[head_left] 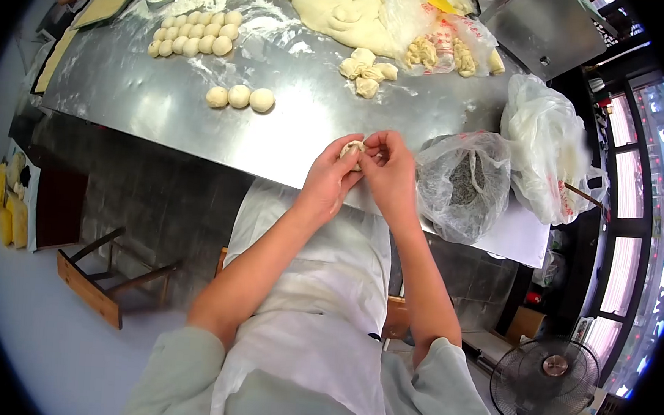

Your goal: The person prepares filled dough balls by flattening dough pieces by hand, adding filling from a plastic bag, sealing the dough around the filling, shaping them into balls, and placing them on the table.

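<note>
Just above the front edge of the metal table [298, 141], my left hand [329, 173] cups a small piece of dough [353, 148]. The fingers of my right hand [389, 169] pinch the dough's edge from the other side. To the left lie three round dough balls [238, 96] in a short row. Farther back, several more dough balls [196, 34] stand in close rows. Beyond my hands sits a cluster of loose dough pieces [367, 73]. Right of my right hand is a clear plastic bag [464, 185] with a dark, grainy filling inside.
A big slab of dough [336, 14] spreads over the back of the table, beside loose flour [196, 0]. White plastic bags [545, 144] stand at the right end. An overturned wooden stool [103, 285] lies on the floor at left; a fan [546, 380] is at lower right.
</note>
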The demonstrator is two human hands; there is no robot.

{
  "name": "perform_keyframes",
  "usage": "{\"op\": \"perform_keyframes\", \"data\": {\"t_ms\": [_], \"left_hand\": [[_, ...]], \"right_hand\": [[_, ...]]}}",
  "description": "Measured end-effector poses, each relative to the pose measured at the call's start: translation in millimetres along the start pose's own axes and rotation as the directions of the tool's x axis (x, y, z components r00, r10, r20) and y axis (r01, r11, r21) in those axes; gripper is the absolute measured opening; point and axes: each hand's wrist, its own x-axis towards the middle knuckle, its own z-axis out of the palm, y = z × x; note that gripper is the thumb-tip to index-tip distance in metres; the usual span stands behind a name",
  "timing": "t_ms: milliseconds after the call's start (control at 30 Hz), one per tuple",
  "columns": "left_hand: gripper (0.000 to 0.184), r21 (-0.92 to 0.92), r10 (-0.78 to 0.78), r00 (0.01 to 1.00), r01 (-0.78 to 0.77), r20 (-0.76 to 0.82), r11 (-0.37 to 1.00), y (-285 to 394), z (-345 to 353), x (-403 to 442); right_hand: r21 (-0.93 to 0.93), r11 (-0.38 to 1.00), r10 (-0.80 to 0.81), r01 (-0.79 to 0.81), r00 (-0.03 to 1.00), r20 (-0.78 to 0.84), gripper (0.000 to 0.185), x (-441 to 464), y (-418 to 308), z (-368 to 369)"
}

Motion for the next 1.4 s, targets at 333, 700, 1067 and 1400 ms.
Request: {"op": "perform_keyframes", "data": {"t_ms": [333, 700, 1067, 1400], "left_hand": [[0.035, -0.184, -0.201, 0.978, 0.206, 0.047, 0.961, -3, -16, 9], [0.031, 0.144, -0.308, 0.947, 0.294, 0.089, 0.945, 17, -6, 20], [0.057, 0.446, -0.365, 0.927, 0.294, 0.081, 0.845, 57, 19, -3], [0.041, 0.127, -0.169, 0.98, 0.156, 0.107, 0.98, 24, 35, -28]], "right_hand": [[-0.194, 0.91, -0.343, 0.367, 0.927, 0.15, 0.087, -5, 10, -20], [-0.174, 0.835, -0.508, 0.523, 0.852, 0.122, 0.039, 8, 23, -13], [-0.027, 0.921, -0.389, 0.388, 0.919, -0.059, 0.03, -13, 18, -1], [0.041, 0.95, -0.292, 0.31, 0.927, -0.234, 0.046, -15, -4, 9]]}}
